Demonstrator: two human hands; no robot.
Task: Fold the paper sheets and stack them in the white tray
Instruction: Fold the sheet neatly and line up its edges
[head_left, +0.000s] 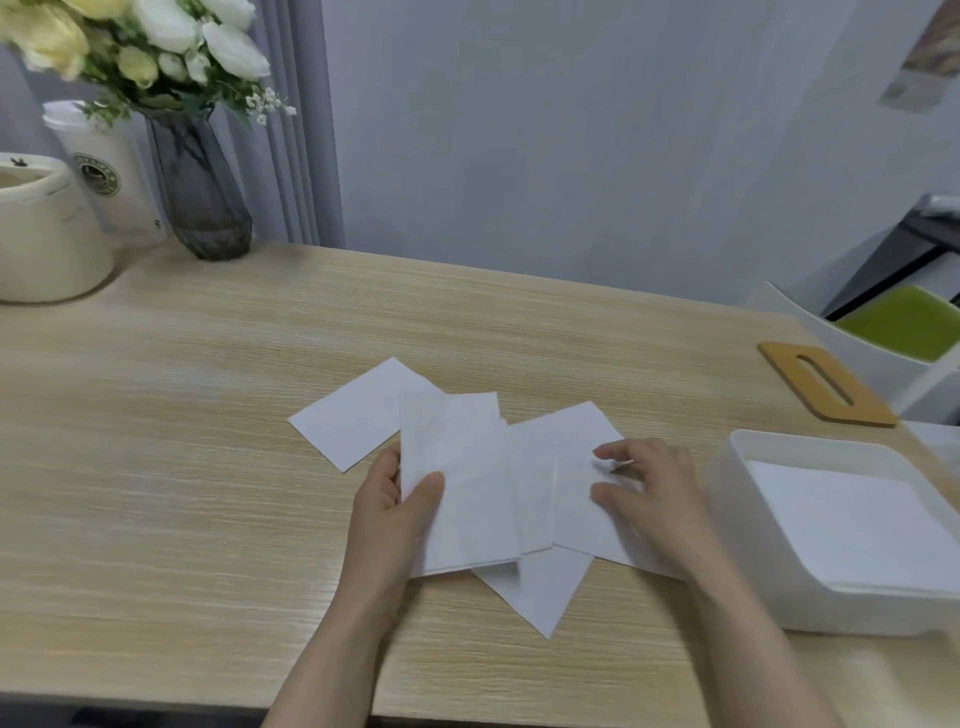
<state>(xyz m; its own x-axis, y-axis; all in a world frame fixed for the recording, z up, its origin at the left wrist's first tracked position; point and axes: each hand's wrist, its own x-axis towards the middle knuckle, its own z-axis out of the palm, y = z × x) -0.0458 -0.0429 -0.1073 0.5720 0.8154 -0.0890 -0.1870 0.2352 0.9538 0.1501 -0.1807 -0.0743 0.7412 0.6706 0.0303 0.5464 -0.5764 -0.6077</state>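
From the head view, the white tray (737, 525) sits at the right end of the counter (208, 467), close by the person's right side, presumably so each finished sheet needs only a short carry; a flat layer of folded paper (841, 525) already lies inside it. Left of the tray, loose sheets (358, 415) overlap in a rough fan, some angled, which keeps their edges exposed and easy to lift singly. The left hand (389, 499) is the working grip: its thumb lies on top of the nearest folded sheet (462, 483) and the fingers go under its left edge, pinching it, apparently to lift it or steady it for a crease. Just left of the tray, the right hand (649, 488) rests on another sheet (571, 447) with fingers bent toward a raised bit of paper; whether they actually pinch it or only press it down cannot be told through the blur. Well left of the tray, at the counter's far corner, stand a vase (202, 197) of flowers, a cup (109, 171) and a cream pot (47, 234), clear of the work. Behind the tray lies a wooden lid (826, 384) with a slot.
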